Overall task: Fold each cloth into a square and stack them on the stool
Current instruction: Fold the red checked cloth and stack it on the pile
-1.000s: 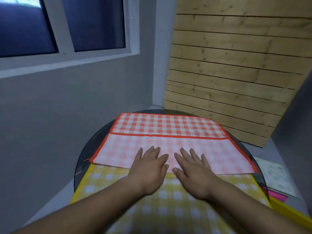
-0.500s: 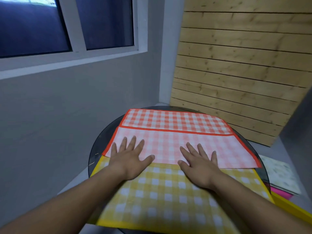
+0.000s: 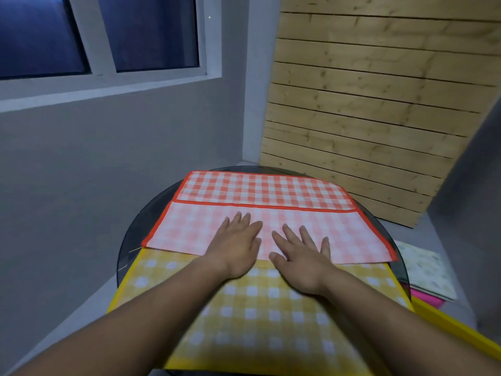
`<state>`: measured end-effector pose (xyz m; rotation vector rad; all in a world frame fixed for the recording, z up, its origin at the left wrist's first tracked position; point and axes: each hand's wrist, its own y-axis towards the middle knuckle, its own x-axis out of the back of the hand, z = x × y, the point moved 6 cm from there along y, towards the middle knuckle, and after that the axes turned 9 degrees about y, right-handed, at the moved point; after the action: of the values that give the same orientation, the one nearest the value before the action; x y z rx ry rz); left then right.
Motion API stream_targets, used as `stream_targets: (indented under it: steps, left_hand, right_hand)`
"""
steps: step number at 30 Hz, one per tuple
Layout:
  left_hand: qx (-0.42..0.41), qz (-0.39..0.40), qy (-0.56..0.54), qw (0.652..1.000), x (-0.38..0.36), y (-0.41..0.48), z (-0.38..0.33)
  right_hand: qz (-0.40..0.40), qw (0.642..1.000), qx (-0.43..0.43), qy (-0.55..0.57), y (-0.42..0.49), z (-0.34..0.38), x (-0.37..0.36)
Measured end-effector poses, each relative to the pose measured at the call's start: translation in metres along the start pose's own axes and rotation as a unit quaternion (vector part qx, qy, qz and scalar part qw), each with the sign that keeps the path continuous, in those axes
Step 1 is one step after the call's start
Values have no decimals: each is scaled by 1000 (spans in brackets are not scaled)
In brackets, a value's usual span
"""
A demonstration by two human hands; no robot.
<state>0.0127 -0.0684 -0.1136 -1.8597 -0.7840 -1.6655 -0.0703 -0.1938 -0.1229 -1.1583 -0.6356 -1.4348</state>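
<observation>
A red-checked cloth [image 3: 339, 234] lies on a round dark glass table [image 3: 132, 245], its near part folded up over itself so a paler flap covers the lower half. Beneath it, toward me, spreads a yellow-checked cloth [image 3: 265, 318]. My left hand [image 3: 235, 242] and my right hand [image 3: 301, 256] lie flat side by side on the middle of the pale flap, at its near fold, fingers straight and pointing away from me. No stool shows in the frame.
A grey wall with a window stands to the left and a wooden plank panel [image 3: 379, 118] leans behind the table. At the right, beside the table, lie a pale patterned cloth [image 3: 425, 270], something pink [image 3: 425, 299] and a yellow edge [image 3: 455, 327].
My left hand slid out to the left along the fold, then came back to the middle beside my right hand. The view shifted a little; the cloths stayed put.
</observation>
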Motion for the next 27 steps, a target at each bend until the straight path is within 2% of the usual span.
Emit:
stream_targets:
  steps: [6,12,16,19,24,27]
  left_hand:
    - [37,49,74,995,-18,8,2]
    - [34,63,75,995,-18,9,2]
    - [44,85,55,994,-17,14,1]
    - [59,45,49,996,0,22,-3]
    - [30,-77,46,995,15,44,-19]
    - [32,-89,11,995,5,54,-19]
  right_hand:
    - [-12,1000,0,7,2,-22,7]
    - [-37,996,-78,0,-4,-124,48]
    - [-41,994,-99,-20,-3,-141,56]
    - [-115,988,-95,-38,6,-131,75]
    - [-287,947,-80,122,44,-136,119]
    - [-290,926,-53,235,91,-147,128]
